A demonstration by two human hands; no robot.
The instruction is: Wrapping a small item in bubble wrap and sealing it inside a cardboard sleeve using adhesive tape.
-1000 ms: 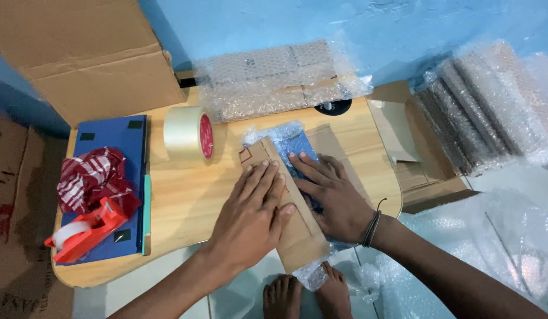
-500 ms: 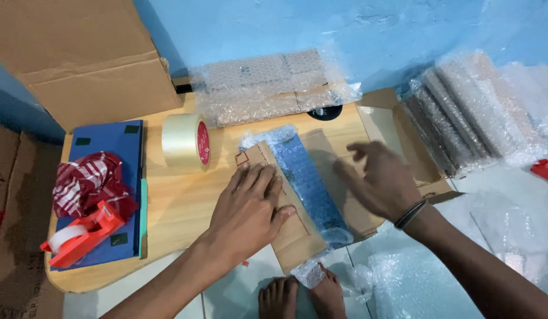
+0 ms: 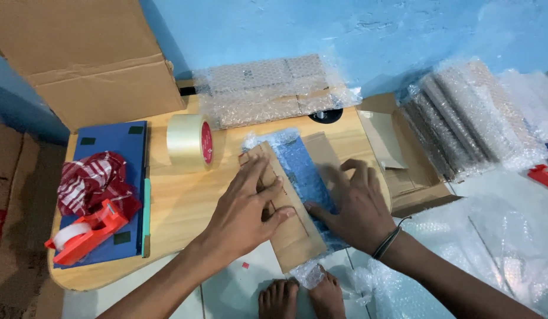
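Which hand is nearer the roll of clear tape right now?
Left. The left hand presses the cardboard flap just right of and below the tape roll; the right hand lies farther right, across the bubble-wrapped blue item.

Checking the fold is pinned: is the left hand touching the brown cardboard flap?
Touching. The head view shows the left hand pressed flat on the brown cardboard flap, fingers spread across it, no gap.

Bright, even light (soft-edged shadows), sharp focus

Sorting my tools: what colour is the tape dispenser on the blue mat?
The tape dispenser is bright orange-red, seen clearly in the head view.
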